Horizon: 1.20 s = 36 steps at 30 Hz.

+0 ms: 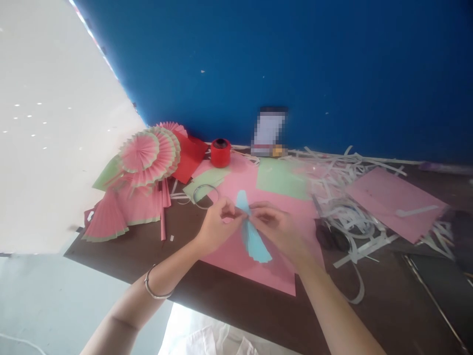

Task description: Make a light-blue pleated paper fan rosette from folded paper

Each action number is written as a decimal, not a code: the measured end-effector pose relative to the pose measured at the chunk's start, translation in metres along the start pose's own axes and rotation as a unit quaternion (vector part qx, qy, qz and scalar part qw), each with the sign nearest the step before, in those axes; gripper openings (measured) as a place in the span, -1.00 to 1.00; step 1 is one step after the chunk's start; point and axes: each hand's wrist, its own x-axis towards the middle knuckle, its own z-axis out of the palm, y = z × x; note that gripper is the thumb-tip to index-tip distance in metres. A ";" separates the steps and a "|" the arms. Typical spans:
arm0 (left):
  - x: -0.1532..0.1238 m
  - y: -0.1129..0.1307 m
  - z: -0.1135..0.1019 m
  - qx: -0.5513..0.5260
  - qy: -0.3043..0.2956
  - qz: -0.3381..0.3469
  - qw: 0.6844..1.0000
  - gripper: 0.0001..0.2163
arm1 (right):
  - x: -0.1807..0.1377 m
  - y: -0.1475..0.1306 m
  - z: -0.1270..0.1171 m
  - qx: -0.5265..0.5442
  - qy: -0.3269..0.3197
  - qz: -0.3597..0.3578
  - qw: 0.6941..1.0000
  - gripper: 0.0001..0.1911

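Note:
A light blue pleated paper strip (255, 242) is pinched at its narrow middle between my two hands, its folds spreading toward me at the lower end. My left hand (220, 221) grips it from the left with thumb and fingertips. From the right, my right hand (277, 223) pinches the same spot, and the fingertips of both hands nearly meet. Whether a thin tie lies at the pinched waist, I cannot tell. Under the hands lies a large pink paper sheet (273, 281), with a green paper sheet (283, 180) on its far part.
Pink and green paper fans (140, 153) pile up at the left, beside red paper (190, 158). A red round container (220, 154) and a blurred upright phone-like object (269, 129) stand by the blue wall (332, 74). White paper strips (354, 222), dark-handled scissors (332, 239) and pink sheets (395, 202) lie right.

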 end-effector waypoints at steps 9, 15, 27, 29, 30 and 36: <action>0.001 0.000 0.000 -0.029 -0.017 0.004 0.999 -0.69 | -0.003 0.003 -0.003 -0.011 0.032 -0.067 0.997 -0.80; -0.002 0.002 0.000 0.021 -0.038 0.041 0.998 -0.73 | 0.002 0.004 -0.009 0.005 -0.010 -0.008 1.000 -0.76; -0.003 0.006 -0.002 0.123 -0.046 0.089 0.987 -0.74 | 0.001 -0.004 -0.012 -0.079 -0.038 -0.033 0.996 -0.77; -0.004 0.006 -0.003 0.140 -0.048 0.096 0.984 -0.74 | 0.000 -0.008 -0.011 -0.082 -0.039 -0.034 0.995 -0.79; -0.004 0.005 -0.003 0.147 -0.046 0.097 0.983 -0.75 | 0.000 -0.009 -0.011 -0.082 -0.041 -0.033 0.995 -0.80; -0.004 0.003 -0.005 0.149 -0.041 0.098 0.983 -0.74 | 0.000 -0.007 -0.010 -0.082 -0.057 -0.017 0.995 -0.74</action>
